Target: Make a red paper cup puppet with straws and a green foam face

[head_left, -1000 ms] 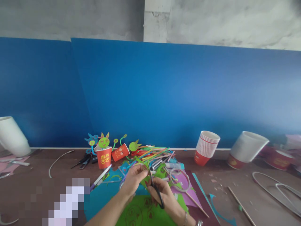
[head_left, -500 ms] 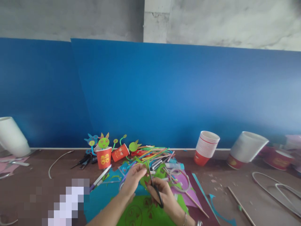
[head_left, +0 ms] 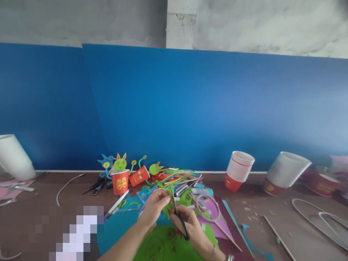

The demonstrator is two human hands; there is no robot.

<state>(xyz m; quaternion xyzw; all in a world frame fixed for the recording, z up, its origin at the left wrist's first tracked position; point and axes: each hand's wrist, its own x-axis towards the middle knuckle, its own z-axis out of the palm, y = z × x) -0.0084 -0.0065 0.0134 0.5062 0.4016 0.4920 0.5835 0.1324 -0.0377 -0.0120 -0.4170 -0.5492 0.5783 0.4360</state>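
Observation:
My right hand (head_left: 189, 222) grips a pair of scissors (head_left: 179, 220) by the black handles, its blades pointing up and away. My left hand (head_left: 155, 206) is closed in a pinch beside the blades, on what looks like a small piece of green paper (head_left: 165, 210); the fingers partly hide it. Whether the blades are cutting into it I cannot tell. Below both hands lies a green sheet (head_left: 154, 246) with an outlined face and heart shapes drawn on it. A blue sheet (head_left: 114, 228) is underneath.
Past my hands lies a heap of coloured sticks (head_left: 182, 177), markers and scraps. A red cup (head_left: 121, 183) bearing a green paper animal stands left, another red cup (head_left: 139, 176) tilted beside it. Stacked paper cups (head_left: 239, 170) stand right. A thin stick (head_left: 278, 237) lies far right.
Hardly anything differs. Both hands and the scissors keep nearly the same position, with only a very slight shift of the fingers.

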